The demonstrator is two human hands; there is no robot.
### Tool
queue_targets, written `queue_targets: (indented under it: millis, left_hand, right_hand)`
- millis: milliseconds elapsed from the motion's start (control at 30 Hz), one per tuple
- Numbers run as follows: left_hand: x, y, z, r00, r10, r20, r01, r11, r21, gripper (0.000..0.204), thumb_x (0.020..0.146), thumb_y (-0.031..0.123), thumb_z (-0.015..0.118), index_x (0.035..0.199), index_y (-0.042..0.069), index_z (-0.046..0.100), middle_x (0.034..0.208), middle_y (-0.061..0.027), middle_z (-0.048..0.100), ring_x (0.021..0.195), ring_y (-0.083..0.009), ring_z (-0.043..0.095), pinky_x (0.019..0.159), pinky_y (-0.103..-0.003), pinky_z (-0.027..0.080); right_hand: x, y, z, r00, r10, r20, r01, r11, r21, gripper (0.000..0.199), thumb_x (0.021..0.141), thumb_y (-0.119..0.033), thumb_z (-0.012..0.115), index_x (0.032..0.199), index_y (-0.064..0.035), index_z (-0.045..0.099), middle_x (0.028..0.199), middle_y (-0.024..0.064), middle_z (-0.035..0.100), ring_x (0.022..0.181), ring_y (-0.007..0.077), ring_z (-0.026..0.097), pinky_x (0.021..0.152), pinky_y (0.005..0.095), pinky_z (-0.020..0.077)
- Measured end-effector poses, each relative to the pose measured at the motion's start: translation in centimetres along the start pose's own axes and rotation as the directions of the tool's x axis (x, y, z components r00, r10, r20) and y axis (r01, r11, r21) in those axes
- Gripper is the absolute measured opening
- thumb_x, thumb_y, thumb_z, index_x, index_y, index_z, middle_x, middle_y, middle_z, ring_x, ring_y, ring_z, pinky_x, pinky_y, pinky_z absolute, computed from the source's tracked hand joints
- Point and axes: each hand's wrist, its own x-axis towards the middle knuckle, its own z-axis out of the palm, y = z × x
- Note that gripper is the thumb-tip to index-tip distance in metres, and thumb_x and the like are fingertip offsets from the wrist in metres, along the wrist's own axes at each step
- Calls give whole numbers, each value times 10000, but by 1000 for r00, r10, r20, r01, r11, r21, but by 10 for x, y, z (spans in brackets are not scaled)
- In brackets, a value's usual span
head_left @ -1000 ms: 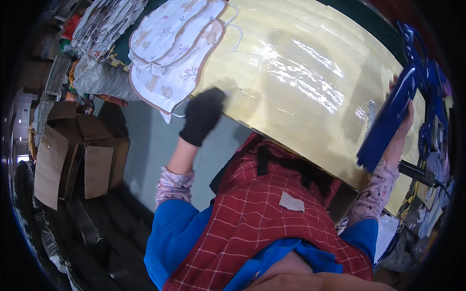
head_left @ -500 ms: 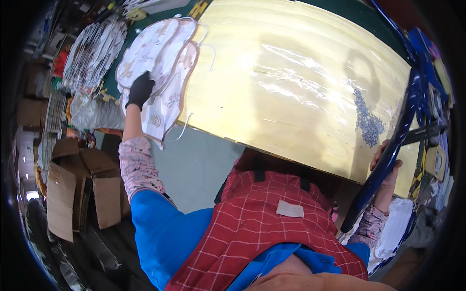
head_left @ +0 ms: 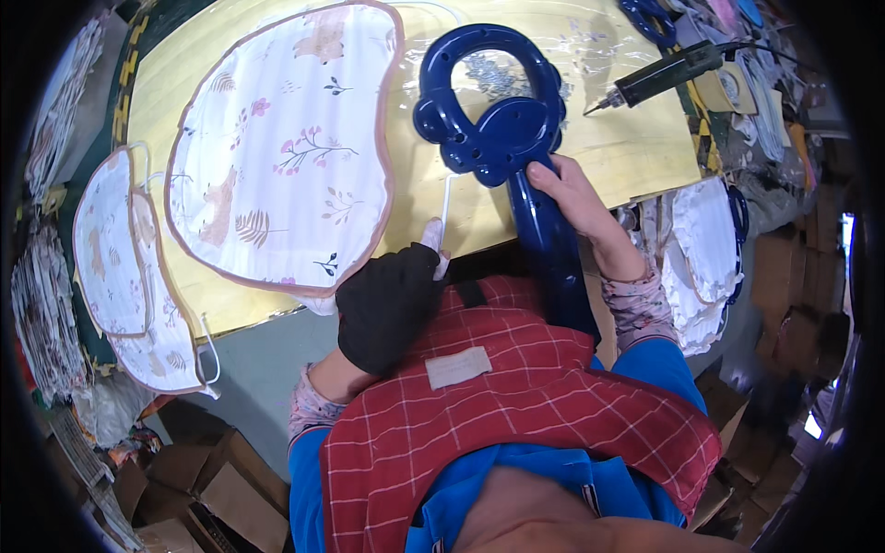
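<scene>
My left hand [head_left: 395, 300], in a black glove with bare fingertips, is at the table's front edge. Its fingertips close on a thin white cord [head_left: 447, 205]. Beside it, a rounded white fabric piece [head_left: 277, 138] with brown binding and an animal-and-leaf print lies spread on the table. Bare, my right hand [head_left: 570, 195] is wrapped round a long dark blue plastic part [head_left: 539, 221]. That part has a looped, lobed head with small holes, which is over the table, while its shaft slants down against my apron.
Two similar fabric pieces [head_left: 120, 258] overlap at the table's left edge. A power tool with a thin pointed bit [head_left: 659, 78] lies at right. Small grey screw-like bits [head_left: 498, 76] are scattered behind the blue head. Cardboard boxes [head_left: 207, 479] stand on the floor at lower left.
My left hand has left the fabric pile and come in to my front. One fabric piece now lies mid-table. The blue part has moved from the right edge to before me. The view has turned.
</scene>
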Motion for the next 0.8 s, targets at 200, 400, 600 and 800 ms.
queue_targets:
  millis: [200,400,600,800]
  left_hand:
    - [10,3,-8,999,8,-50,-11,998,-65,335,862,126,692,1188,54,665,631,-76,573,533,-237,578,516,-349,432]
    - [16,0,9,999,18,-45,-18,1000,0,348,865,185,688,1192,66,667,614,-69,585,507,-234,586,483,-350,439]
    - [0,-31,14,999,7,39,-12,993,119,345,841,176,685,1181,119,679,567,-50,519,488,-246,550,478,-399,419]
    - [-50,-116,-22,974,188,129,-204,971,122,360,783,172,673,1136,109,680,697,-68,512,646,-253,547,585,-390,425]
  right_hand:
    - [-2,6,-5,999,-24,-22,25,1000,16,482,922,-432,665,1037,36,653,859,9,650,755,58,590,683,215,487]
    - [-4,-1,4,993,-91,-75,75,980,-185,446,915,-400,682,1056,23,658,874,23,659,774,79,585,710,238,491]
    - [7,-17,12,984,-129,119,155,958,-240,433,914,-349,682,1125,26,633,941,22,654,847,96,567,779,262,483]
    - [35,-48,29,913,-183,364,385,677,-627,460,890,-422,683,999,24,674,848,217,681,811,307,672,747,373,523]
